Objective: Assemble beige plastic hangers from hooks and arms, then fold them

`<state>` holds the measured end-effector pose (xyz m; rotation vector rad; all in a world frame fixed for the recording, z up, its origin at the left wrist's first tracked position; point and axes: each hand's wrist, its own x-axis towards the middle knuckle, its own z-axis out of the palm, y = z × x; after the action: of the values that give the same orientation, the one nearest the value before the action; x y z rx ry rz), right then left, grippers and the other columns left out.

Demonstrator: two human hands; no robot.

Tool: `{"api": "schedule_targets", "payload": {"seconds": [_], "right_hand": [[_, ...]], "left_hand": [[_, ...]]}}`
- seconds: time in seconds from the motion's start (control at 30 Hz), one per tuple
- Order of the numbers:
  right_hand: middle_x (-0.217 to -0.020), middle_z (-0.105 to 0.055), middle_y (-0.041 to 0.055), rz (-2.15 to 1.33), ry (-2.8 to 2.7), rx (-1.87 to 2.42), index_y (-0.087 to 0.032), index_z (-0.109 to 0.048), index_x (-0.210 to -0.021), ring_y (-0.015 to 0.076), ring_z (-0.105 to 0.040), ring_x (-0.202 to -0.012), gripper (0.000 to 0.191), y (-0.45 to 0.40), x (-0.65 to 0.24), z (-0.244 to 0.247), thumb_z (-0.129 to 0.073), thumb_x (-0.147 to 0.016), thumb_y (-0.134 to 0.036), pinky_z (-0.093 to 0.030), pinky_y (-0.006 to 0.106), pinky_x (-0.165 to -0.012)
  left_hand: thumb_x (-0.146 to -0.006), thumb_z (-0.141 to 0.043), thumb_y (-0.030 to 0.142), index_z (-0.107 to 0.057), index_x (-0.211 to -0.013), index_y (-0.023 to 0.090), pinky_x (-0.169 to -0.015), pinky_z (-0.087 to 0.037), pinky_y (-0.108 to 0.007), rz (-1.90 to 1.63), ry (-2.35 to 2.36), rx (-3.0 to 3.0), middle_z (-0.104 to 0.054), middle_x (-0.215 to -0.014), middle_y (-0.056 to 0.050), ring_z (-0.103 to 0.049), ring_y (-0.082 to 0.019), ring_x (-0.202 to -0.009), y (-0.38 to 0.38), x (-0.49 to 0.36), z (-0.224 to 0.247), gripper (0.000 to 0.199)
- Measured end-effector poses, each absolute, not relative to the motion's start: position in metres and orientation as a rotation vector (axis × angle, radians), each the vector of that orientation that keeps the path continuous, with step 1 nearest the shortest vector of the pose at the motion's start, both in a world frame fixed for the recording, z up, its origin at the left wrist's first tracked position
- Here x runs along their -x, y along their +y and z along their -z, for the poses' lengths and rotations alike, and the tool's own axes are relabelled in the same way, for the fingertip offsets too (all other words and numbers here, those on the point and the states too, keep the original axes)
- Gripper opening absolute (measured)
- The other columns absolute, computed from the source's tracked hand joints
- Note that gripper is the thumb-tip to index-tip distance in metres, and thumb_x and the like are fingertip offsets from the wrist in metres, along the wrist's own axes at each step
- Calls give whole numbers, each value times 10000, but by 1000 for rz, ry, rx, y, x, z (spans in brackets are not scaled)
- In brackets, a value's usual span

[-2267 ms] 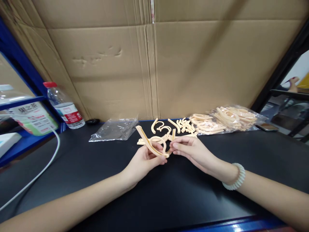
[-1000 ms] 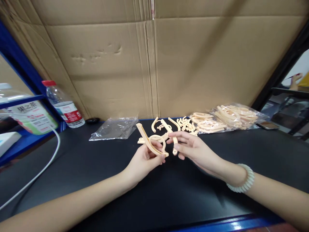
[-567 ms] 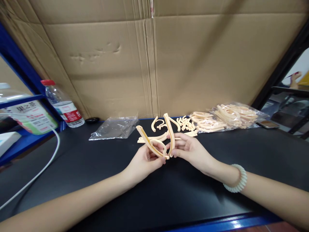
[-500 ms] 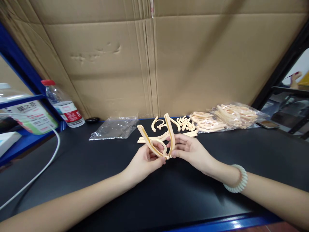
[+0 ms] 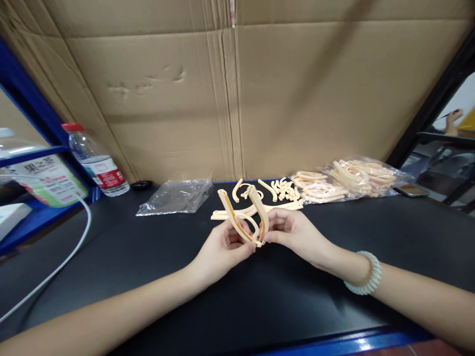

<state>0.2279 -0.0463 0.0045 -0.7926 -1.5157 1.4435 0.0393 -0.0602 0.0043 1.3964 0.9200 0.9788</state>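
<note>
— Pinching what in the left hand (image 5: 224,245)?
— Looks like a cream curved strip (image 5: 229,209), gripped near its lower end.
— And in the right hand (image 5: 295,231)?
— Pinching a matching strip (image 5: 260,207), also down low. Holding both up over the black table (image 5: 297,301) in a rough V, lower end to lower end. Can't tell if locked together. Also see loose pieces (image 5: 285,191) just beyond, plus bagged pieces (image 5: 365,177) farther right.

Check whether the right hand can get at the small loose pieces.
Probably yes: the small loose pieces lie uncovered beyond the right hand, though it holds a curved piece.
</note>
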Motion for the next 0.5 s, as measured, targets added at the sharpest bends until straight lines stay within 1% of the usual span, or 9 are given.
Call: {"api": "schedule_targets", "payload": {"seconds": [0.23, 0.37, 0.5], "right_hand": [[-728, -676, -13, -1365, -1528, 818, -179, -624, -731, 128, -629, -676, 138, -47, -225, -2, -720, -647, -126, -529, 291, -699], [-670, -650, -33, -1354, -1509, 828, -187, -607, -687, 120, -611, -627, 152, -48, -224, -2, -723, -622, -114, -534, 285, -666], [-658, -641, -33, -1350, -1483, 840, -184, -601, -677, 118, -609, -615, 164, -48, -223, 0, -726, -606, -107, -536, 280, -652]], "left_hand": [[-678, -754, 186, -511, -810, 184, -729, -537, -282, -1025, 944, -1428, -659, -769, 17, -652, -141, -738, -62, -40, -4, 277], [-687, -747, 198, -518, -806, 185, -731, -545, -300, -1035, 981, -1456, -671, -774, 5, -666, -160, -753, -65, -40, -2, 259], [-683, -750, 210, -527, -813, 183, -730, -546, -314, -1056, 993, -1464, -684, -781, -11, -673, -175, -760, -66, -41, 0, 259]]}}
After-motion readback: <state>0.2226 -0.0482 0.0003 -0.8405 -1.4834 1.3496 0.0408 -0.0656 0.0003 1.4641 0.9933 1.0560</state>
